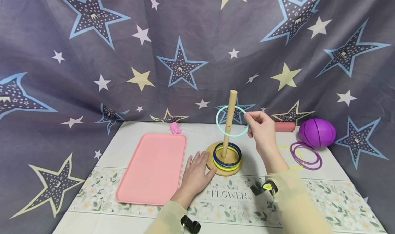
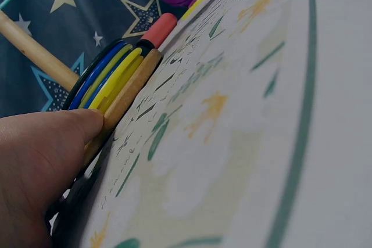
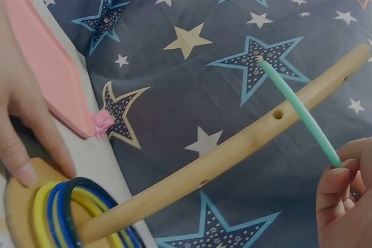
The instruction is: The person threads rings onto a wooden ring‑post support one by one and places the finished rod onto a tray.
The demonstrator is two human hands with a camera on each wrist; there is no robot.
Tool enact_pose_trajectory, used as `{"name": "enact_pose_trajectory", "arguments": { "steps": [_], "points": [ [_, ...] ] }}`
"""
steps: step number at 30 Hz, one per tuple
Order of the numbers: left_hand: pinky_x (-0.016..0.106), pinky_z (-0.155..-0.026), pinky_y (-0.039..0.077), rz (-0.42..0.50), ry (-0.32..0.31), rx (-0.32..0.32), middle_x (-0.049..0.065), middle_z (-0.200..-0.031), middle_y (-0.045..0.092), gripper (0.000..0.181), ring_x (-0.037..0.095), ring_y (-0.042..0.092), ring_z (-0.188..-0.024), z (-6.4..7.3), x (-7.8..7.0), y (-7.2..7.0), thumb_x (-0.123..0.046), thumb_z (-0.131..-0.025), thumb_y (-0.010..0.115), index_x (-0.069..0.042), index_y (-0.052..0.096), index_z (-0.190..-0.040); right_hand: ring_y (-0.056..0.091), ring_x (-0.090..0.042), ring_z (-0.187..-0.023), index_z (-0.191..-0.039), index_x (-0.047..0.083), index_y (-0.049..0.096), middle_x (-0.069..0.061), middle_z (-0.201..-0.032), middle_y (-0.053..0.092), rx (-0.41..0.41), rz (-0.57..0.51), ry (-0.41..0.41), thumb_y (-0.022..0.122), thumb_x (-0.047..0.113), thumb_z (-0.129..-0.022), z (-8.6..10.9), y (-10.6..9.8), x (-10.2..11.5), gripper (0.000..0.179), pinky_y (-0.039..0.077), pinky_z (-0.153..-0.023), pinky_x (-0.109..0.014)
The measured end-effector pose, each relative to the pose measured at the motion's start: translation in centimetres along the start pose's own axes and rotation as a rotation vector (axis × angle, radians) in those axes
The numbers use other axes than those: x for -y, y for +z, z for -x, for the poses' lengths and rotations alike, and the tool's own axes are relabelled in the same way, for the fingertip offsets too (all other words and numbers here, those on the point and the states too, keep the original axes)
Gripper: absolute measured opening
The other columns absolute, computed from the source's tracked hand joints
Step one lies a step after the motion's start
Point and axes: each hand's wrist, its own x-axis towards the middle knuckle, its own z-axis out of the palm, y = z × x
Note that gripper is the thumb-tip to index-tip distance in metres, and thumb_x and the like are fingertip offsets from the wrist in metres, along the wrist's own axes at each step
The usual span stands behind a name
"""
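Note:
A wooden ring-toss stand [image 1: 229,124] has an upright pole on a round base [image 1: 213,160]. Dark blue, blue and yellow rings [image 1: 227,163] lie stacked around the foot of the pole. My right hand [image 1: 262,129] pinches a mint-green ring [image 1: 217,123] between thumb and fingers, at about the pole's upper half. That ring crosses the pole in the head view and shows edge-on over it in the right wrist view [image 3: 299,111]; I cannot tell whether it encircles it. My left hand [image 1: 197,172] rests at the base's left edge, fingers extended, thumb by the near rim [image 2: 87,120].
A pink tray [image 1: 152,169] lies left of the stand, with a small pink toy [image 1: 175,128] behind it. Toward the right are a red cylinder [image 1: 284,126], a purple ball [image 1: 317,132], purple rings [image 1: 319,162] and a yellow ring [image 1: 294,168]. A star-patterned curtain [image 1: 191,14] backs the table.

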Motion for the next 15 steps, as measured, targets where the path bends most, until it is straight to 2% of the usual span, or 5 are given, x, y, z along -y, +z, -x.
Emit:
{"name": "enact_pose_trajectory", "arguments": {
  "steps": [3,8,15],
  "points": [
    [0.061,-0.135,0.014,-0.002,-0.003,0.007,0.016,-0.173,0.043,0.077,0.037,0.033,-0.163,0.0,0.0,0.0,-0.051,-0.109,0.064,-0.003,0.046,-0.167,0.048,-0.007,-0.054,-0.110,-0.002,0.075,0.000,-0.075,0.061,-0.004,0.016,0.027,0.076,0.006,-0.105,0.1,-0.2,-0.7,0.010,0.042,-0.044,-0.019],
    [0.061,-0.135,0.014,-0.004,-0.008,0.011,0.016,-0.174,0.042,0.078,0.037,0.032,-0.164,0.1,0.1,0.0,-0.052,-0.109,0.064,-0.003,0.045,-0.167,0.050,-0.007,-0.056,-0.117,-0.005,0.073,0.001,-0.084,0.067,0.006,0.069,0.067,0.076,0.011,-0.106,0.5,-0.6,-1.9,0.020,0.043,-0.046,-0.019],
    [0.061,-0.135,0.014,-0.005,-0.004,0.007,0.016,-0.173,0.043,0.078,0.037,0.033,-0.164,0.1,0.1,0.0,-0.052,-0.110,0.064,-0.003,0.046,-0.167,0.050,-0.006,-0.056,-0.117,-0.002,0.071,0.001,-0.089,0.065,0.016,0.106,0.136,0.076,0.015,-0.107,1.0,-1.1,-3.6,0.020,0.043,-0.047,-0.019]
  ]
}}
